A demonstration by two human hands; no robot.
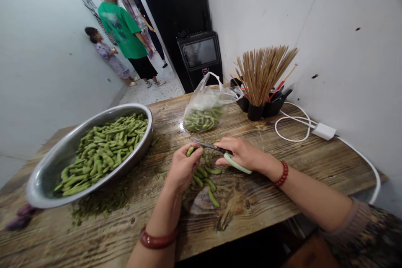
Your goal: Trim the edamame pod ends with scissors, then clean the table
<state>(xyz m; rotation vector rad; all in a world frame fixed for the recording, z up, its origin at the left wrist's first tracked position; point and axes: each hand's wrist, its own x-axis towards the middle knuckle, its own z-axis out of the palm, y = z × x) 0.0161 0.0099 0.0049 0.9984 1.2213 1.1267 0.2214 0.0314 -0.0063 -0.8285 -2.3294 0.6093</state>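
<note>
My left hand (184,164) pinches a green soybean pod (190,151) over the middle of the table. In my right hand (240,153) is a pair of scissors (238,163) with pale green handles, its fingers wrapped round them. The blades point left and reach the fingertips of my left hand. Below the hands several loose pods (213,197) lie on the wood. To the left, a large metal basin (40,184) holds a heap of pods (103,150). Beyond my hands stands a clear plastic bag (204,96) with more pods inside.
Small green trimmings (100,203) litter the wooden table (150,226) by the basin. Bamboo skewers (265,75) stand in a black holder at the back right. A white cable with an adapter (324,131) runs along the wall. A person in a green shirt (122,29) stands beyond the table.
</note>
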